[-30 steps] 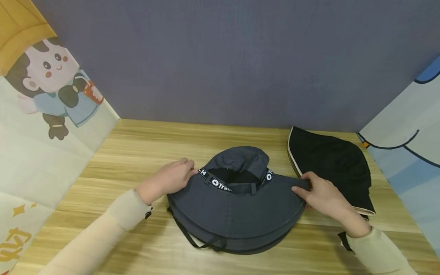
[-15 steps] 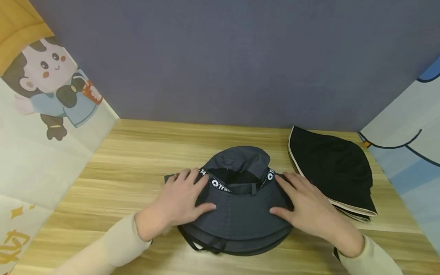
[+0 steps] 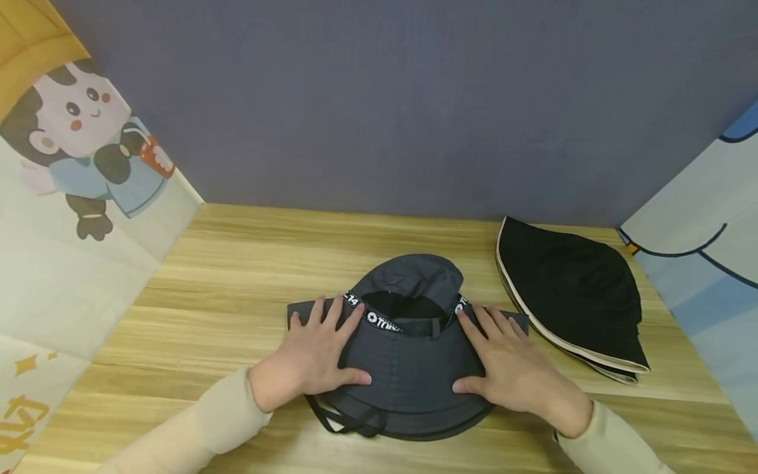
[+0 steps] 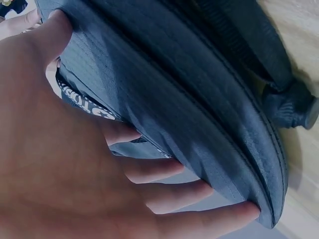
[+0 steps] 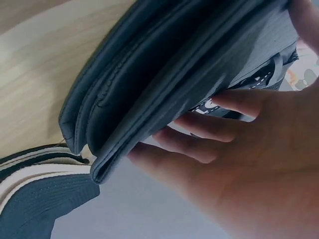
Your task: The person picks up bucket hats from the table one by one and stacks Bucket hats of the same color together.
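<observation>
A dark grey wide-brimmed hat [image 3: 408,368] lies folded flat on the wooden table, its crown [image 3: 408,273] pointing away. A black band with white lettering [image 3: 379,321] runs round the crown's opening. My left hand [image 3: 310,349] rests with spread fingers on the left part of the brim; the left wrist view shows its fingertips [image 4: 244,211] on the cloth. On the right part of the brim my right hand [image 3: 509,365] lies likewise, fingers spread and thumb toward the middle. Black straps [image 3: 343,418] stick out below the brim at the left. In the right wrist view the brim's layers [image 5: 124,99] are stacked.
To the right, a black bucket hat [image 3: 571,296] with pale edging lies folded on the table [image 3: 237,263]. A grey-blue wall [image 3: 379,118] stands behind. Printed panels flank both sides, the left one with a cartoon figure [image 3: 89,138].
Both hands have let go of the brim's side edges and moved inward onto its top with fingers spread. Since half a second ago they have slid slightly toward the person.
</observation>
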### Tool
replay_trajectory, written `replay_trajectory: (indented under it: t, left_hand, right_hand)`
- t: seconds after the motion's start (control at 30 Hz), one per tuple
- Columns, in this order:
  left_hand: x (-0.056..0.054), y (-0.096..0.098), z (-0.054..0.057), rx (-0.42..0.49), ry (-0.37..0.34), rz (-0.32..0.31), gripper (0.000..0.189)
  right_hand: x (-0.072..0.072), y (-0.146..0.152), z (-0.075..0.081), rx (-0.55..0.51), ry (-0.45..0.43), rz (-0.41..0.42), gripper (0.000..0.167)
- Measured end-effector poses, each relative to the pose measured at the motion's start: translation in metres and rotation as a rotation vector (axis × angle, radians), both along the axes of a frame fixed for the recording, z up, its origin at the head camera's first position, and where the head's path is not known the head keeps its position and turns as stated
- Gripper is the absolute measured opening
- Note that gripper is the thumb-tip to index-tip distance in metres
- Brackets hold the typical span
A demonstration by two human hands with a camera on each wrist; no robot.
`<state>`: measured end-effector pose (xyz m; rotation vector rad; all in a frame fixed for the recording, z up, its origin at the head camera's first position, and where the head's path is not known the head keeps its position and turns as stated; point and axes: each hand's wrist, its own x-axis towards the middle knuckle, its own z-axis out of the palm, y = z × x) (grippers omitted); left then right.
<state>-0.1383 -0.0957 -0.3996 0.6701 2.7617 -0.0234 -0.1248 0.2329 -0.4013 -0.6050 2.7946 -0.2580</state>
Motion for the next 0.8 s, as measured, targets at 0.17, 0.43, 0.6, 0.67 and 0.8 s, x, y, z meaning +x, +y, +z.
replay_trajectory:
  t: [0.17, 0.43, 0.6, 0.67, 0.8]
  left_hand:
    - [0.000, -0.001, 0.001, 0.002, 0.005, 0.006, 0.112]
    - [0.002, -0.004, 0.001, 0.009, 0.015, 0.031, 0.112]
    - [-0.001, -0.006, 0.000, 0.010, 0.020, 0.026, 0.111]
    - [-0.004, -0.008, -0.001, 0.010, 0.014, 0.033, 0.111]
    - [-0.011, -0.016, 0.001, 0.029, -0.013, 0.058, 0.110]
  right_hand:
    - [0.002, 0.005, 0.006, -0.028, -0.017, 0.012, 0.116]
    - [0.004, 0.017, 0.011, 0.000, -0.104, 0.049, 0.126]
    - [0.000, 0.015, 0.001, 0.001, -0.070, 0.046, 0.123]
    - [-0.003, 0.012, -0.001, -0.005, -0.056, 0.050, 0.123]
    - [-0.014, 0.003, -0.001, 0.002, -0.045, 0.073, 0.121]
